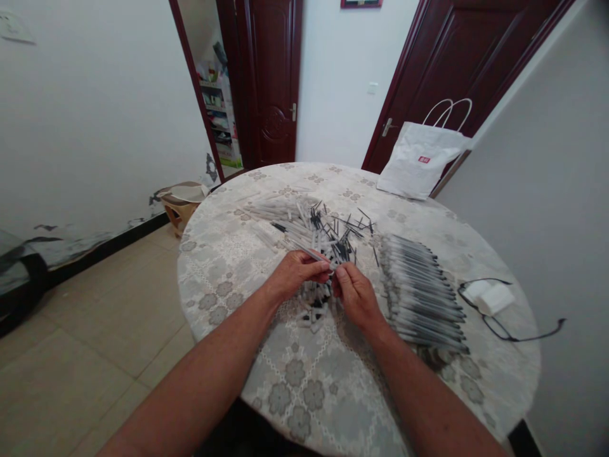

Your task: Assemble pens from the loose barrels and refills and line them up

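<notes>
Over the middle of the table, my left hand (301,274) is closed around a slim clear pen (310,253), which points up and to the left. The fingertips of my right hand (354,291) pinch at the pen's near end; the exact part between them is partly hidden. Beyond my hands lie loose clear pen barrels (273,209) and a scatter of thin black refills (345,244). Small white and black pen parts (314,311) are heaped below and between my hands. To the right, a long row of pens (423,292) with dark ends lies side by side.
A patterned cloth covers the round table (295,387). Eyeglasses (499,333) and a white block-like item (492,297) rest near its right edge. A white paper bag (421,162) stands at the back right. A stool (183,197) is beyond the left edge.
</notes>
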Demonstrator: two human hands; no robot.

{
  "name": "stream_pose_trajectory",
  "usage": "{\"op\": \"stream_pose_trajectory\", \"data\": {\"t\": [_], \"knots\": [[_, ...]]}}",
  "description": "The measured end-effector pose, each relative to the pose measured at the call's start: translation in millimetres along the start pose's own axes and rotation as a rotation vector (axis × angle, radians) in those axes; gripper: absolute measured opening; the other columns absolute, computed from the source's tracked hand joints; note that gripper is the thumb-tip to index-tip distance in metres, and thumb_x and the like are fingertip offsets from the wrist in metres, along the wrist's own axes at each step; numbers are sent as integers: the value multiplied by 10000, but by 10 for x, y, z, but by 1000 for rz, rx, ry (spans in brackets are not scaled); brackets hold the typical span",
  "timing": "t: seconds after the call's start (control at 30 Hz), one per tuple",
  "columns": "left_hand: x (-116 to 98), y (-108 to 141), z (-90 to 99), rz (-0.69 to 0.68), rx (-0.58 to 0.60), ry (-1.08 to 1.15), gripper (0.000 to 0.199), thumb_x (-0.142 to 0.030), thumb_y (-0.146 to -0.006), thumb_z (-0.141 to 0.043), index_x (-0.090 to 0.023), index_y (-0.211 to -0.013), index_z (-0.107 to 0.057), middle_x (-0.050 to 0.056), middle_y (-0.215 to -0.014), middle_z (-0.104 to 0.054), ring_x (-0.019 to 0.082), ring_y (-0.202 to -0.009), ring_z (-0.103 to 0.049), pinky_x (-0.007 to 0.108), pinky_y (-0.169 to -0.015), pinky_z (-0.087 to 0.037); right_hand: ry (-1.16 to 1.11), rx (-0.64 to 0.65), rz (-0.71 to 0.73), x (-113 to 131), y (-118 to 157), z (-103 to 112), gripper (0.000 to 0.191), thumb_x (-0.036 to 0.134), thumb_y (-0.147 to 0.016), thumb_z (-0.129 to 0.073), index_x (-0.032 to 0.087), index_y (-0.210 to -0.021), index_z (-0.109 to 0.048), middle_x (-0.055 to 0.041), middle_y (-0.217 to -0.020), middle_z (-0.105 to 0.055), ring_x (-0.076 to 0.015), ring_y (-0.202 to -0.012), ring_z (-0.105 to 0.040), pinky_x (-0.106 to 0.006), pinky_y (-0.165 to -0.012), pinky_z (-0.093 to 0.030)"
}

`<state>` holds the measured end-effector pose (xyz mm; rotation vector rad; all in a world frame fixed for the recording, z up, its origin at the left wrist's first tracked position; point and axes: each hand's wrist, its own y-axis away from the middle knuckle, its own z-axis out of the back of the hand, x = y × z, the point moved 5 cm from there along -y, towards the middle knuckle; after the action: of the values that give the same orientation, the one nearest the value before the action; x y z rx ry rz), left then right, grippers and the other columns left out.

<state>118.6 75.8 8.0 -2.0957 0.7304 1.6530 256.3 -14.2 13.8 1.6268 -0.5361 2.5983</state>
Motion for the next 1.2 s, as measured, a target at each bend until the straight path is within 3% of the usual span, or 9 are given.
{"op": "stream_pose_trajectory", "data": {"t": [0.23, 0.47, 0.63, 0.73, 0.83, 0.93, 1.03, 1.2], "knots": [[-64, 18, 17, -11, -7, -13, 356, -410, -749, -843, -115, -920, -744, 83, -836, -753, 170, -703, -710, 322, -727, -601, -68, 13, -52, -48, -8, -16, 453, 566, -1026, -380, 229, -790, -570, 1, -667, -611, -149, -580, -545, -260, -537, -404], [-303, 39, 389, -160, -231, 152, 349, -422, -775, -814, -135, -932, -691, 67, -860, -731, 150, -706, -689, 325, -689, -610, -47, -86, -37, -39, -30, 135, 400, 528, -1003, -439, 215, -825, -612, 16, -617, -592, -147, -556, -530, -258, -534, -389], [-364, 59, 335, -156, -222, 100, 368, -412, -751, -820, -142, -956, -677, 61, -884, -715, 142, -713, -676, 342, -709, -611, -38, -59, -16, -59, -49, 135, 321, 473, -979, -478, 211, -880, -633, 9, -659, -634, -153, -558, -547, -265, -551, -401], [-397, 93, 307, -150, -250, 24, 379, -441, -747, -809, -146, -947, -679, 63, -882, -711, 146, -719, -670, 336, -709, -602, 70, -18, 68, -11, -53, 114, 279, 441, -969, -500, 210, -958, -657, -19, -770, -690, -173, -650, -599, -275, -616, -430], [-433, 228, 371, -141, -289, -182, 380, -468, -780, -759, -152, -979, -690, 70, -887, -714, 149, -695, -652, 309, -667, -575, 216, 22, 179, 57, -45, 109, 267, 399, -981, -484, 213, -989, -675, -47, -855, -715, -201, -785, -645, -292, -718, -448], [-438, 484, 474, -168, -332, -632, 335, -417, -805, -724, -171, -1032, -714, 52, -844, -695, 163, -695, -622, 301, -661, -534, 308, -5, 214, 73, -48, 152, 263, 363, -993, -464, 210, -1030, -675, -66, -901, -725, -222, -842, -664, -307, -765, -445], [-343, 738, 471, -221, -263, -1091, 288, -313, -821, -699, -208, -1088, -726, 67, -993, -689, 202, -858, -638, 346, -829, -514, 331, -59, 208, 60, -61, 201, 264, 361, -998, -465, 207, -1059, -671, -77, -930, -731, -234, -850, -673, -312, -767, -441], [-143, 884, 340, -211, -175, -1435, 360, -291, -880, -634, -212, -1229, -679, 113, -1122, -642, 269, -1045, -617, 378, -909, -478, 356, -38, 257, 58, -62, 172, 235, 332, -996, -467, 211, -1041, -664, -76, -916, -724, -228, -838, -665, -306, -767, -442]]}}
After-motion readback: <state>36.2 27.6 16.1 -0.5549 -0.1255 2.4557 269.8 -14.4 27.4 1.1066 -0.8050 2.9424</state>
